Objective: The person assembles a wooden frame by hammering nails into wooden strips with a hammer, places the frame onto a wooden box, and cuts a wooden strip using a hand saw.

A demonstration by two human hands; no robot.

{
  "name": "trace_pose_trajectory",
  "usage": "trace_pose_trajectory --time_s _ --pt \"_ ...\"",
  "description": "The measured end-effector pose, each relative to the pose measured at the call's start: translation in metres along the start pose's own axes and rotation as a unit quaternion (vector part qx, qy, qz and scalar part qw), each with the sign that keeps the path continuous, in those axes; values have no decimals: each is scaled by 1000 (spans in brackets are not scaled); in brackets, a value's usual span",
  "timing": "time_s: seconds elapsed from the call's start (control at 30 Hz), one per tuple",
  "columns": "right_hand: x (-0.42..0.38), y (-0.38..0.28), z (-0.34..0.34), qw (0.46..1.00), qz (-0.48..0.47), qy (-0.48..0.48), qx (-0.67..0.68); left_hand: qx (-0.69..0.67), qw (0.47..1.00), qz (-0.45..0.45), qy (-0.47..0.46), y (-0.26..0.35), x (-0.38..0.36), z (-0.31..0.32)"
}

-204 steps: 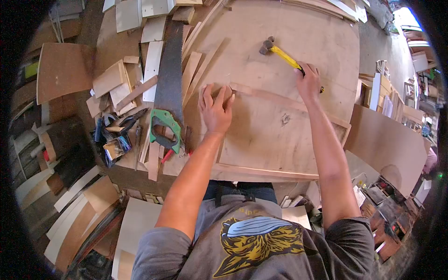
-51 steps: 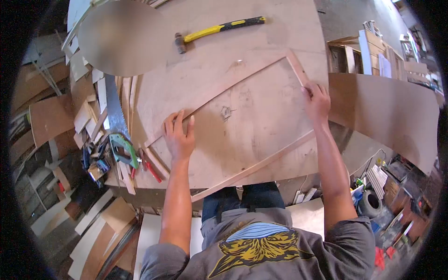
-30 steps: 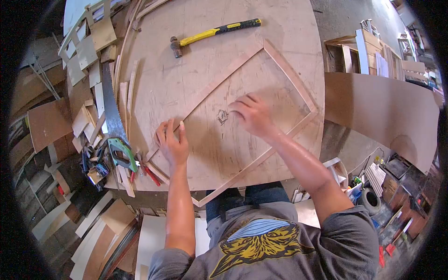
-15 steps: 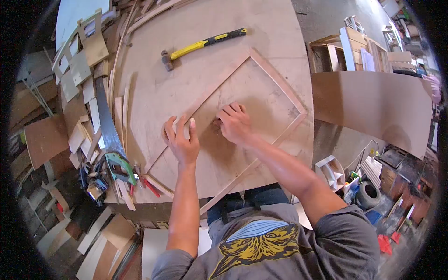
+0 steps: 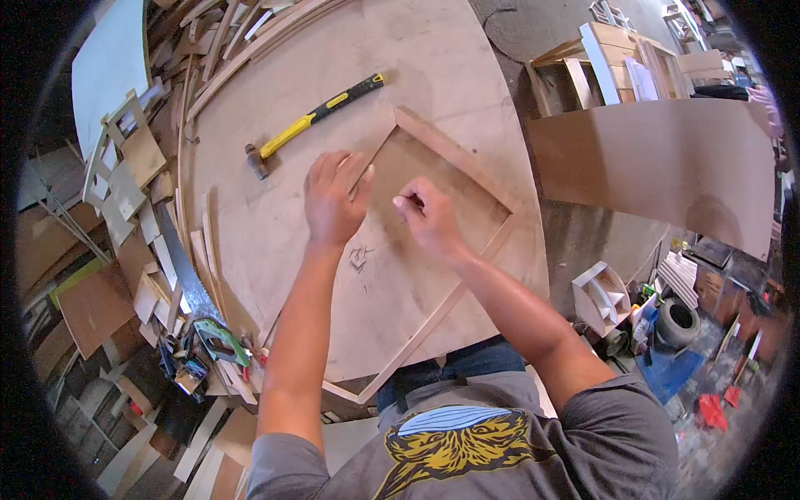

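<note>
A rectangular wooden frame (image 5: 454, 162) of thin strips rests over the plywood tabletop (image 5: 467, 50). My left hand (image 5: 333, 196) has its fingers curled over the upper left strip of that frame. Close by, inside the frame's outline, my right hand (image 5: 429, 218) is closed in a loose pinch; what it holds, if anything, is hidden. A small pile of what look like nails (image 5: 358, 258) lies on the board below the hands. Beyond the left hand lies a hammer (image 5: 312, 121) with a yellow and black handle, its head to the left.
A handsaw (image 5: 218, 342) with a green handle lies among wood offcuts (image 5: 142, 158) along the left edge. Long strips (image 5: 250, 50) line the far left side. To the right stand a large brown panel (image 5: 650, 167) and a white box-like piece (image 5: 602, 296).
My left hand has moved up along the strip and curled over it. My right hand has drawn back from the board, uncovering the small pile. The camera view has shifted.
</note>
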State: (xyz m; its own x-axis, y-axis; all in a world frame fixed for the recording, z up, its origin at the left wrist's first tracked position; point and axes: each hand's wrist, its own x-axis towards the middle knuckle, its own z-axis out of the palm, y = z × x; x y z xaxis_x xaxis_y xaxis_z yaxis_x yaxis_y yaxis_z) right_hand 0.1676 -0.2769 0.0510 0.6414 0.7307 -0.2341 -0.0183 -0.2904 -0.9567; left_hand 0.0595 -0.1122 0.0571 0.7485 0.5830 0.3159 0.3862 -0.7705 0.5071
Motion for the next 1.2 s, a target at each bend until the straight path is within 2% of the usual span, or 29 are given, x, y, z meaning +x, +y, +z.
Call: trace_pose_trajectory --time_s 0.07,0.2,0.27,0.37,0.47,0.57,0.67,0.77,0.87,0.97,1.2 --pt "17 -5 -18 1000 12 8 11 54 996 49 -45 7 22 13" --pt "66 -10 -62 996 -13 39 -85 116 978 119 -126 -1 47 38" --pt "97 -13 -83 989 -21 37 -141 121 972 122 -159 -11 49 49" --pt "140 -3 -102 993 35 -10 -114 131 964 124 -193 -14 53 53" --pt "172 26 -107 998 22 -45 -42 148 958 123 -215 -11 54 54" --pt "179 -1 -112 995 69 -75 -6 160 951 124 -234 -10 55 54" --pt "185 15 -105 997 -16 -39 -70 154 951 125 -237 -12 57 55" --pt "184 -2 -115 991 -49 -7 -122 147 954 116 -234 -12 57 56" --pt "190 0 -129 969 -69 11 -237 149 955 116 -229 -14 57 57" --pt "192 5 -125 923 -255 12 -290 158 953 119 -231 -15 55 57" --pt "203 -1 -102 898 -274 -40 -343 166 948 115 -246 -17 54 57"
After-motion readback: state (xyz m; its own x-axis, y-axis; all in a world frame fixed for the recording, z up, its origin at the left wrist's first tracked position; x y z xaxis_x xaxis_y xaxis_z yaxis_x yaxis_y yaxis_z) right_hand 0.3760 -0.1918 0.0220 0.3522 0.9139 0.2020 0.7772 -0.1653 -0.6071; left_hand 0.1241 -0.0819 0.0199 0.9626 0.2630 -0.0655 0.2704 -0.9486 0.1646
